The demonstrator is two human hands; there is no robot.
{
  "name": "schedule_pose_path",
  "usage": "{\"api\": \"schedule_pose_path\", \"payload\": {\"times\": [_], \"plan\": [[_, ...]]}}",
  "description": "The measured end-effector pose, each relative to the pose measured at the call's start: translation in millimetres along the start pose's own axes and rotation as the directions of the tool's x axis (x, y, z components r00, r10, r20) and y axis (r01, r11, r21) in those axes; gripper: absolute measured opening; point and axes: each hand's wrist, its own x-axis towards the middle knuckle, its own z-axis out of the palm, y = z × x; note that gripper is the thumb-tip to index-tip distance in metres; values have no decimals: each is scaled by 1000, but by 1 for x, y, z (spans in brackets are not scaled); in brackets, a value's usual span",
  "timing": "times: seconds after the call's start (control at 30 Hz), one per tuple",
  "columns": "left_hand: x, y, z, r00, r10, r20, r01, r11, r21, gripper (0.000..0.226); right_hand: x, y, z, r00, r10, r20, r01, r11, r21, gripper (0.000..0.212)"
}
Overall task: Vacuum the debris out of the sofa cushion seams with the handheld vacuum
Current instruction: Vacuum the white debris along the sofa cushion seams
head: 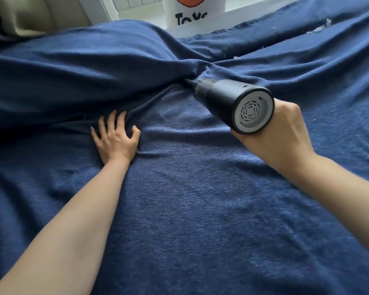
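Head camera view, looking down along two bare forearms onto a sofa draped in a dark blue cover (190, 209). The right hand (279, 137) grips a handheld vacuum (228, 101), a black cylinder with a pale grey vented end cap facing the camera. The fingers wrap round its underside and are hidden by the body of the tool. The vacuum points away and to the left, and its narrow black nozzle (191, 82) touches the fabric where several deep folds run together into a seam (202, 64) between the cushions.

The left hand (115, 137) lies well to the left of the vacuum and nearer the camera, not touching it. It rests palm down on the cover with the fingers spread and reaching toward a dark fold, the thumb bent slightly inward. It holds nothing, and the cloth around it is creased.

Small white scraps of debris (316, 29) sit on the blue cover at the upper right, well apart from the nozzle and from both hands. Beyond the sofa stands a white container (192, 11) with black lettering and an orange shape. A beige cushion (24, 13) shows at the upper left corner.
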Motion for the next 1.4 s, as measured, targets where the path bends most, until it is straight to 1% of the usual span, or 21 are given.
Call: {"api": "schedule_pose_path", "payload": {"times": [0.13, 0.2, 0.27, 0.33, 0.4, 0.47, 0.57, 0.67, 0.77, 0.83, 0.93, 1.0, 1.07, 1.13, 1.23, 1.27, 1.3, 1.4], "plan": [[1, 2, 0, 1000, -8, -20, 9, 1000, 23, 63, 13, 8, 8, 1000, -20, -18, 21, 999, 25, 25], [2, 2, -1, 1000, -10, 1, 10, 999, 42, 63, 20, 11, 10, 999, -13, -40, 14, 1000, 24, 22], [3, 2, 1, 999, -33, 33, 30, 996, 82, 64, 26, 16, 9, 1000, 10, -26, -8, 996, 85, 19], [4, 3, 0, 996, -41, 80, 30, 990, 136, 64, 26, 19, 2, 997, 62, -45, -54, 985, 166, 22], [4, 3, -3, 987, -67, 144, 35, 976, 215, 63, 22, 21, -9, 990, 134, -43, -118, 958, 262, 24], [5, 10, -9, 976, -113, 186, 55, 955, 291, 62, 22, 24, -19, 984, 175, -23, -157, 925, 346, 21], [7, 22, -19, 937, -182, 297, 72, 935, 346, 61, 17, 21, -27, 964, 267, 16, -249, 876, 413, 24], [12, 34, -36, 878, -265, 399, 143, 940, 310, 60, 20, 14, -39, 928, 360, 93, -359, 803, 476, 27], [19, 42, -45, 820, -302, 487, 198, 947, 255, 59, 25, 11, -48, 892, 434, 128, -435, 742, 511, 20], [21, 49, -49, 799, -319, 510, 217, 943, 251, 59, 33, 9, -54, 866, 480, 138, -477, 713, 514, 17], [28, 57, -56, 761, -362, 538, 241, 928, 283, 60, 53, 5, -62, 831, 530, 167, -535, 682, 498, 28], [33, 62, -61, 745, -379, 550, 244, 921, 303, 62, 62, 2, -67, 824, 542, 165, -549, 688, 475, 23], [39, 69, -64, 759, -353, 548, 221, 930, 293, 66, 69, -1, -73, 807, 571, 151, -570, 687, 450, 16], [43, 79, -66, 791, -261, 553, 156, 961, 231, 77, 75, -2, -78, 794, 594, 132, -586, 690, 425, 20], [50, 96, -66, 818, -43, 574, -60, 985, 159, 97, 88, 4, -83, 781, 605, 157, -614, 696, 372, 17], [53, 100, -65, 809, -8, 588, -102, 983, 153, 99, 91, 5, -85, 780, 604, 164, -618, 701, 355, 19], [58, 102, -63, 788, -12, 615, -103, 983, 152, 99, 95, 8, -86, 781, 602, 166, -618, 704, 349, 21], [72, 107, -59, 683, -102, 723, -35, 984, 173, 94, 106, 12, -88, 756, 636, 154, -643, 678, 357, 30]]}}
